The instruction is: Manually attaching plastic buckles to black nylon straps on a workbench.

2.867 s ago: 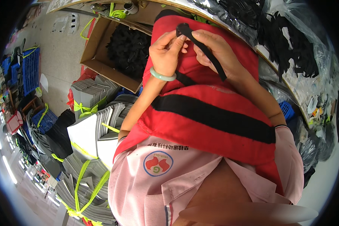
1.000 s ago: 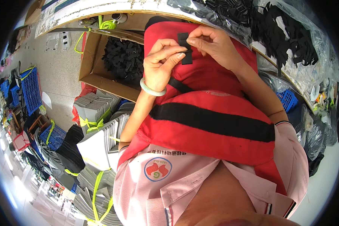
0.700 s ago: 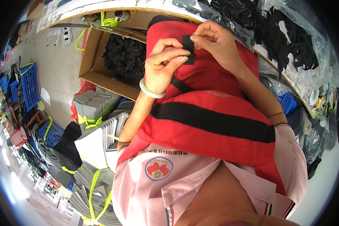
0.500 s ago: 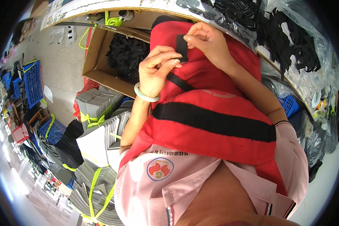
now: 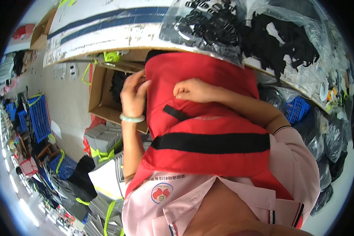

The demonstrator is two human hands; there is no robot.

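Observation:
My left hand [image 5: 133, 96], a pale bangle [image 5: 131, 118] at its wrist, is at the near right side of an open cardboard box [image 5: 100, 94]. Its thumb stands apart from the fingers, and nothing shows between them. Inside the box lies a heap of black strap pieces [image 5: 117, 84], partly covered by that hand. Above the lap of the red apron [image 5: 208, 67], my right hand [image 5: 194, 90] is closed, fingers curled inward; whatever might be in it is hidden. A short black strip [image 5: 175, 112] lies against the apron below the right hand.
A worn white table [image 5: 118, 33] runs along the far side, bearing a clear bag of black buckles [image 5: 212, 23] and a pile of black straps [image 5: 283, 47]. Tied stacks of grey sheets [image 5: 104, 137] stand at my left. A blue basket [image 5: 297, 110] sits right, among plastic bags.
The black strap piece that both hands held is out of sight. My left hand has moved left to the box; my right hand has drawn back toward me and curled. The view has shifted.

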